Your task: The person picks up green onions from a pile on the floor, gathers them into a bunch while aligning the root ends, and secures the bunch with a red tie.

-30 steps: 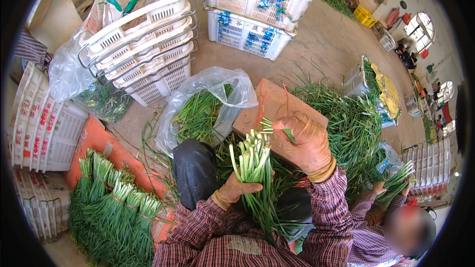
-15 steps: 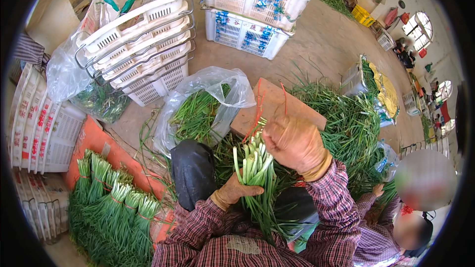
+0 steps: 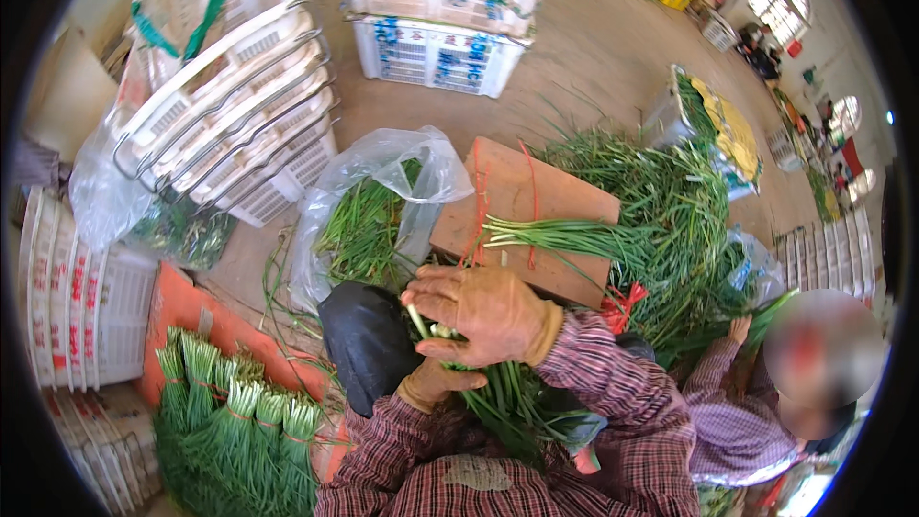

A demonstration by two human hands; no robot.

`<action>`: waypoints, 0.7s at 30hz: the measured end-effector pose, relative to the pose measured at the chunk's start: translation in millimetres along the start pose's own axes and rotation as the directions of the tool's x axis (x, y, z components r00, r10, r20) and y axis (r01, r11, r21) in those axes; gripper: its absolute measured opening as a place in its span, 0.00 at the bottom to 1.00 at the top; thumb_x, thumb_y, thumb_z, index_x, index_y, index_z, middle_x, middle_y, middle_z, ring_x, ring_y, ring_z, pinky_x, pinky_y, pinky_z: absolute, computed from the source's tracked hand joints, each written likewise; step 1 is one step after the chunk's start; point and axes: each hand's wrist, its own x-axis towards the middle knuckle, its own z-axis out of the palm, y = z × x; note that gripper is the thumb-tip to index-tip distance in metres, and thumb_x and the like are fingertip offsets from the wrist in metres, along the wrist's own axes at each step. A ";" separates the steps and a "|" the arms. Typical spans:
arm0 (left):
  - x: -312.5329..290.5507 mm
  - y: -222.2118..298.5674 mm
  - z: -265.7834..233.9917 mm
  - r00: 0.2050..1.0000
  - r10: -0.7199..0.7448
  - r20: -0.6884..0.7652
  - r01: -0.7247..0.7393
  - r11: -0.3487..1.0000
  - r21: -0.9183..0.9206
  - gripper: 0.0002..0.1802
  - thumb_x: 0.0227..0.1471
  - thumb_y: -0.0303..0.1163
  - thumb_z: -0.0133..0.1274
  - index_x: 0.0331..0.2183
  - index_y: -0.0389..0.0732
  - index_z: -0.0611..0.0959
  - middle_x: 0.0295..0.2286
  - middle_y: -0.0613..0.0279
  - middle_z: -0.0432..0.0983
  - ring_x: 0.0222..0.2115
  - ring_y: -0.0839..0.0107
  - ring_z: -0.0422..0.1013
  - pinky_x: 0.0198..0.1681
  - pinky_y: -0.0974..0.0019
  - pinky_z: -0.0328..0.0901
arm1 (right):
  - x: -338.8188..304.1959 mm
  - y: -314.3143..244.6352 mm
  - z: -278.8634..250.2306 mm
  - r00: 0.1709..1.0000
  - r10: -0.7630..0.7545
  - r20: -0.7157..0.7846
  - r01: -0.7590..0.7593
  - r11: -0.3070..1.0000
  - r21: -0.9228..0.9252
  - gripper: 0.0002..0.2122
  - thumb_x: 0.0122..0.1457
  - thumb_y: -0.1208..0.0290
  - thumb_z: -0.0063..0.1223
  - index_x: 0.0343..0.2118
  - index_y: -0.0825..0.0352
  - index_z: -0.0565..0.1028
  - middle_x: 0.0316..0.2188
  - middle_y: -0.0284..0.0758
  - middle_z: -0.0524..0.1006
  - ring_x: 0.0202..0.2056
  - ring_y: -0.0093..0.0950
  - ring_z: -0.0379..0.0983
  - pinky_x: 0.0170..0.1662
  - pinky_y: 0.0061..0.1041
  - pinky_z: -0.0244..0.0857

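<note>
My gloved left hand (image 3: 436,385) is closed around a bunch of garlic chives (image 3: 517,407) over my lap, its green leaves hanging down toward me. My gloved right hand (image 3: 493,316) lies across the top of that bunch. Its thumb and fingers are around the pale stem ends, which mostly disappear behind it. Just beyond, a smaller bunch of chives (image 3: 560,235) lies across a brown block (image 3: 574,196). Two red ties (image 3: 481,193) are laid over the block.
Tied chive bundles (image 3: 244,412) stand on an orange sheet at left. A clear bag of greens (image 3: 369,220) sits before me, a loose chive heap (image 3: 661,201) right of the block. Stacked white crates (image 3: 249,105) rise far left; a co-worker (image 3: 751,412) is close at right.
A small bunch of chives now lies on the block, where there was none. My right hand has moved left and down onto the held bunch's stem ends. The view has shifted slightly.
</note>
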 end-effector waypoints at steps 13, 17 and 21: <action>-17.4 -18.0 -21.3 0.998 -0.063 -0.012 0.059 0.976 -0.207 0.47 0.39 0.31 0.72 0.60 0.37 0.70 0.52 0.58 0.74 0.53 0.59 0.71 0.58 0.54 0.65 | -9.2 6.0 34.2 0.935 -0.019 -0.354 0.089 0.980 0.181 0.14 0.53 0.62 0.65 0.40 0.63 0.79 0.31 0.37 0.82 0.35 0.38 0.81 0.33 0.35 0.76; -17.6 -23.4 -23.2 0.997 -0.076 -0.010 0.071 0.969 -0.235 0.47 0.39 0.31 0.72 0.61 0.36 0.69 0.51 0.56 0.75 0.51 0.58 0.73 0.57 0.53 0.67 | -17.6 5.4 30.8 0.967 0.029 -0.252 0.028 0.975 0.221 0.09 0.55 0.63 0.63 0.33 0.62 0.80 0.30 0.36 0.82 0.32 0.34 0.81 0.30 0.34 0.75; -17.4 -19.9 -9.0 0.991 -0.095 -0.092 0.070 0.966 -0.248 0.47 0.39 0.30 0.71 0.61 0.37 0.68 0.51 0.56 0.75 0.51 0.57 0.73 0.56 0.54 0.69 | -20.1 4.3 24.7 0.959 0.066 -0.276 -0.003 0.975 0.224 0.08 0.57 0.63 0.62 0.33 0.61 0.80 0.28 0.34 0.81 0.31 0.35 0.80 0.31 0.34 0.74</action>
